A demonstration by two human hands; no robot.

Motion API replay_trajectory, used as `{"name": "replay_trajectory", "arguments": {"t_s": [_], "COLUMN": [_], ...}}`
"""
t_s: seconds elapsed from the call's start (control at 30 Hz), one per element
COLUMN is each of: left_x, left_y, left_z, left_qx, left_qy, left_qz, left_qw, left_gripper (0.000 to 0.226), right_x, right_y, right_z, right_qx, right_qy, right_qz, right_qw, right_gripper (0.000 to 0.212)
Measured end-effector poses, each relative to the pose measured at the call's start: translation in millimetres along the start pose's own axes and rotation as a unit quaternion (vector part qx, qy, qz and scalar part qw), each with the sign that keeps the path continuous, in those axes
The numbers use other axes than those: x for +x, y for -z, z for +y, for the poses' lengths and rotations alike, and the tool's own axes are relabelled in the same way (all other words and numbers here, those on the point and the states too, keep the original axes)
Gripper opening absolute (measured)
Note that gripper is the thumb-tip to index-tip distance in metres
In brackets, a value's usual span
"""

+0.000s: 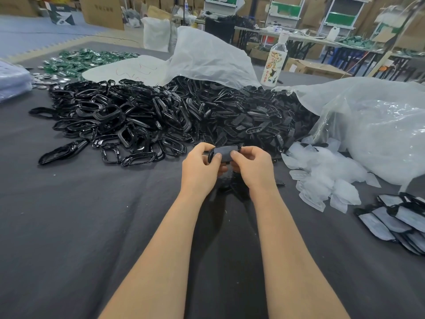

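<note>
- A black part (224,153) is held above the grey bench (69,226), just before a heap of black frames (119,120).
- The left hand (200,168) and right hand (251,168) both pinch it, one at each end.
- Clear pouches (322,178) lie near on the right; packed pieces (395,222) sit further right.
- A bottle (275,63) stands behind the heap.
- Bare cloth spreads to the left.

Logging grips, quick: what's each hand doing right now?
Left hand: closed, pinching the left end of the black plastic part.
Right hand: closed, gripping the same part's right end.
</note>
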State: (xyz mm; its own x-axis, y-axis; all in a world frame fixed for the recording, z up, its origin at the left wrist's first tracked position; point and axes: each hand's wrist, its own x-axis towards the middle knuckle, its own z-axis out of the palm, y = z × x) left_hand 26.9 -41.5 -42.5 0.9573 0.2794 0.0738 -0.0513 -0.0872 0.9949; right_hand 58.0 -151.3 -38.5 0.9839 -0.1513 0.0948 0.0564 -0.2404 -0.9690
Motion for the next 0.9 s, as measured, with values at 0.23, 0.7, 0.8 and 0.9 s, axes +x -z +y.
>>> {"name": "replay_trajectory", "arguments": {"t_s": [0.23,0.7,0.8,0.9], "left_x": [-1.3,-9.4,-9.7,-9.6], "left_y": [-0.1,-0.8,-0.7,0.2], "left_z": [2.7,3.9,4.0,4.2], "left_qx": [0.029,0.17,0.184,0.193], "left_qy": [-0.002,-0.12,-0.142,-0.155], "left_qz": [-0.011,-0.009,0.015,0.057], "left_qw": [1.0,0.978,0.972,0.967], "left_gripper": [0.02,0.022,0.02,0.018], "right_x": [-0.5,-1.8,-1.5,-2.7], "right_y": [6.0,13.5,15.8,15.3], "right_z": [-1.2,-2.8,-2.1,-3.3], "right_qx": [0.025,0.004,0.04,0.068], "right_qy": [0.004,0.053,0.047,0.074], "right_qz": [-0.045,-0.031,-0.056,-0.058], "right_qw": [0.999,0.998,0.997,0.993], "right_gripper": [0.018,0.011,0.015,0.02]}}
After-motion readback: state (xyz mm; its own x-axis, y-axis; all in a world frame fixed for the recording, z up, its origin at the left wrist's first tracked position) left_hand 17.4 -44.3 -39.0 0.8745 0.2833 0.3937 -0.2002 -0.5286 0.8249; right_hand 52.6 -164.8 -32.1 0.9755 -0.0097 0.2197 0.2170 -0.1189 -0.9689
